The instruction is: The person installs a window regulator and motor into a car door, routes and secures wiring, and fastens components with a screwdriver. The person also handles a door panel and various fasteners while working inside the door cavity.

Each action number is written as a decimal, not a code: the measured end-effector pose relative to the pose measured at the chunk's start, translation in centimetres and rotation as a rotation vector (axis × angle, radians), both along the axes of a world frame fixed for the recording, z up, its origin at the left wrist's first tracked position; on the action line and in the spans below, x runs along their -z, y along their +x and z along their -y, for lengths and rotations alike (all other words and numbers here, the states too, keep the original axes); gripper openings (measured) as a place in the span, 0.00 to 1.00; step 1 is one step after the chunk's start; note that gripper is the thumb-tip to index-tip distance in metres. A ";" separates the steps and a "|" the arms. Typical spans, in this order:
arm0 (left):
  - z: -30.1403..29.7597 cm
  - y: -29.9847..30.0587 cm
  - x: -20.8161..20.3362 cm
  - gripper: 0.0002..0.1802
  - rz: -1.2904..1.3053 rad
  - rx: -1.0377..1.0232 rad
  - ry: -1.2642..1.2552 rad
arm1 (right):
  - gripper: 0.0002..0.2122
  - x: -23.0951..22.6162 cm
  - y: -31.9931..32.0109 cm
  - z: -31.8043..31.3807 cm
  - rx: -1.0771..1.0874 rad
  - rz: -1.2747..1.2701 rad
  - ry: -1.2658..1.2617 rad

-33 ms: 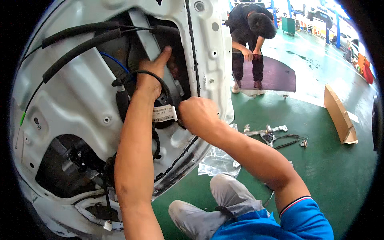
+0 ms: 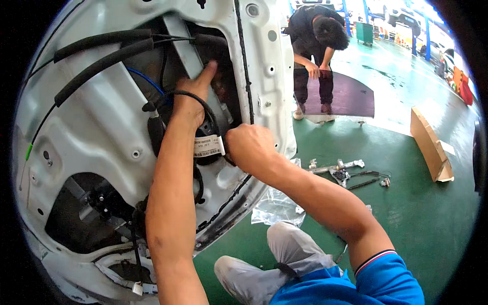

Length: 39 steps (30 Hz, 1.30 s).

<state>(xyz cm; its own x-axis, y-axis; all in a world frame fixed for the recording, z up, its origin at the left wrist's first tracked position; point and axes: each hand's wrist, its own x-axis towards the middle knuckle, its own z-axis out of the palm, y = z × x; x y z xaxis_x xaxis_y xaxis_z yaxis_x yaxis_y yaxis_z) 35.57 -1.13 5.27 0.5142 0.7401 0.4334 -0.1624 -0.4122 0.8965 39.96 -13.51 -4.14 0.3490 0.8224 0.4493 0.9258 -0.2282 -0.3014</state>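
Door [image 2: 109, 129]: inner metal bare, tinted pane [image 2: 356, 99] out, w/ co-worker [image 2: 310, 25] | Black cable [image 2: 206, 107] loops across opening, unsecured prob. | L hand [image 2: 190, 99] inside, R hand [image 2: 252, 146] curled, opening's R edge; both grips part-hidden, can't tell | Inside work prob. unfinished

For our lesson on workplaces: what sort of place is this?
Probably a car repair workshop: a stripped car door, a loose tinted window pane and a car apparently raised near blue posts.

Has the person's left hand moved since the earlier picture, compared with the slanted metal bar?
No, I see no clear movement: against the slanted metal bar, the left hand keeps the same place.
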 end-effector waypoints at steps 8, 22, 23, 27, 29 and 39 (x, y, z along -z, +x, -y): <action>-0.2 -0.2 -0.1 0.32 -0.035 0.021 -0.010 | 0.06 0.7 -0.9 -0.6 0.083 -0.044 0.107; 0.5 0.1 0.4 0.14 0.174 0.046 -0.078 | 0.06 -0.8 -0.4 -0.6 0.043 -0.064 -0.004; 0.4 0.0 0.4 0.14 0.165 0.055 -0.075 | 0.06 -0.8 -0.3 -0.5 0.037 -0.066 -0.004; 0.1 0.1 0.4 0.15 0.144 0.100 -0.088 | 0.07 -0.9 -0.1 -0.6 0.017 -0.049 -0.025; 0.0 0.2 0.4 0.15 0.155 0.129 -0.095 | 0.07 -1.0 0.0 -0.6 0.044 -0.077 -0.008; -1.8 0.6 1.0 0.32 0.101 0.069 -0.035 | 0.07 -0.8 0.5 -1.4 0.077 -0.099 -0.022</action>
